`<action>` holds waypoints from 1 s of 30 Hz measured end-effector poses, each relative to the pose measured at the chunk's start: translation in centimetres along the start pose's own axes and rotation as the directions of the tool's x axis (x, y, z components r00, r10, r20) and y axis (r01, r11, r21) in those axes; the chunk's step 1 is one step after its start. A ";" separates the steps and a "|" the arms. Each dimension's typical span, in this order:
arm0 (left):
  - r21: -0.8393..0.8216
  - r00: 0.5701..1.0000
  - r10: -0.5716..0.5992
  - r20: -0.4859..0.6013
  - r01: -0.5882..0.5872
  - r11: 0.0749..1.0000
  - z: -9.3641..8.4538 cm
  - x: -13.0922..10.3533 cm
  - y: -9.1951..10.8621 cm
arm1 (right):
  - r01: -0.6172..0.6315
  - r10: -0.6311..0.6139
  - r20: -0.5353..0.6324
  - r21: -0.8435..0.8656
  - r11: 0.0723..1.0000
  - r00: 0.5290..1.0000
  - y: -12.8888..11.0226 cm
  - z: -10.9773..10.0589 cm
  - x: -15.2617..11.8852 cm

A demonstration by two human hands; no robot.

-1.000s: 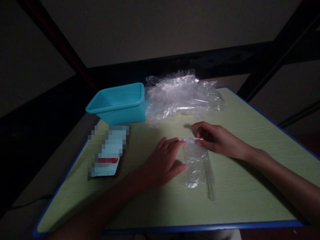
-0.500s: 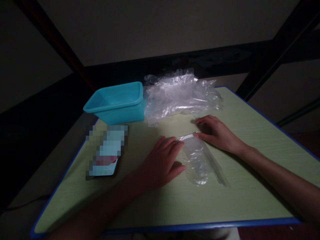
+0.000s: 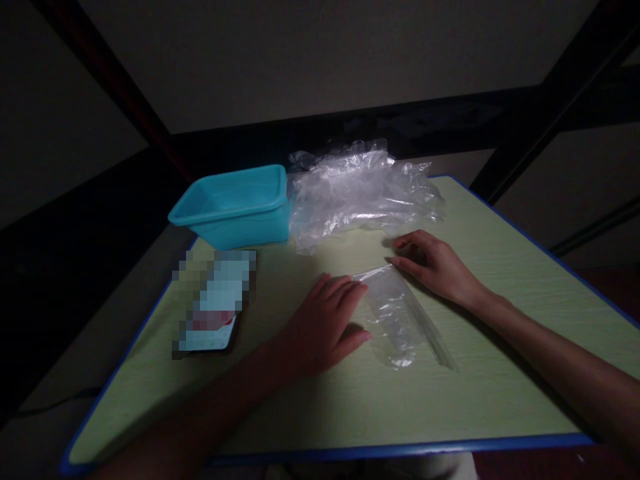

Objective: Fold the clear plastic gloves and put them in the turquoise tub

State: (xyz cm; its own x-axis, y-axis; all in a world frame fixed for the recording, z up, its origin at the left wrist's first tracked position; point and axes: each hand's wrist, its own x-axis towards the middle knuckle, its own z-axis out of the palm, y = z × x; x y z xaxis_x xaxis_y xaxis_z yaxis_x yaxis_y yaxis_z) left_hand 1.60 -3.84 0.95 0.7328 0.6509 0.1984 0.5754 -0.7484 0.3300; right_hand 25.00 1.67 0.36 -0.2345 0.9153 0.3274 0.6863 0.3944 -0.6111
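A thin clear plastic disposable glove (image 3: 393,317) lies partly folded on the table in front of me, with a narrow folded strip slanting down its right side. My left hand (image 3: 327,323) rests palm down at its left edge, fingers stretched and fingertips touching the upper left corner, thumb apart. At the upper right corner is my right hand (image 3: 435,267), its thumb tip close to the plastic and its index finger held apart from the thumb. Nothing shows gripped between those fingers. Behind the hands lies a crumpled pile of clear plastic gloves (image 3: 355,193).
A turquoise plastic bin (image 3: 240,227) stands at the back left, against the pile. In front of it lies a phone (image 3: 215,327) with its screen lit and partly blurred out. The pale green table (image 3: 480,400) has a blue edge; a wall rises behind it.
My right thumb has shifted slightly up and back at the glove's upper right corner. My left hand and the glove stay nearly where they were.
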 end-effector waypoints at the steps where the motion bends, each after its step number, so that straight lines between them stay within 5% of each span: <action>1: 0.002 1.000 0.001 -0.003 -0.001 1.000 0.0 0.0 0.0 | 0.005 -0.005 0.004 -0.002 1.000 1.000 0.0 0.0 0.0; 8: 0.034 0.997 -0.017 -0.079 0.020 0.999 0.0 -0.3 -0.1 | 0.045 -0.043 0.044 -0.029 0.999 0.998 -0.5 -0.1 -0.2; 11: 0.013 0.993 -0.035 -0.114 0.037 0.999 0.0 -0.5 -0.2 | 0.165 -0.165 0.101 0.008 0.986 0.981 -1.0 -0.3 -0.4; 17: 0.003 0.996 -0.065 -0.068 0.065 0.998 0.0 -0.7 -0.7 | 0.449 -0.449 0.334 0.084 0.890 0.829 -1.2 -0.9 -0.6; 21: -0.006 0.994 -0.096 -0.043 0.096 0.995 -0.1 -0.6 -0.6 | 0.468 -0.447 0.439 0.067 0.881 0.780 -0.7 -1.3 -0.8; 30: 0.031 0.990 -0.135 -0.036 0.137 0.990 0.0 -0.6 -0.9 | 0.445 -0.432 0.469 0.089 0.891 0.771 -0.2 -1.9 -0.9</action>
State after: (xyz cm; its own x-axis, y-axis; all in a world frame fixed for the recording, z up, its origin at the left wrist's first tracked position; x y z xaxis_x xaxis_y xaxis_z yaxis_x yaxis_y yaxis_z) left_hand 0.63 -3.61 0.56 0.6344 0.7505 0.1853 0.6810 -0.6560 0.3254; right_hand 26.42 0.66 1.59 -0.7995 0.5735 0.1785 0.4460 0.7659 -0.4631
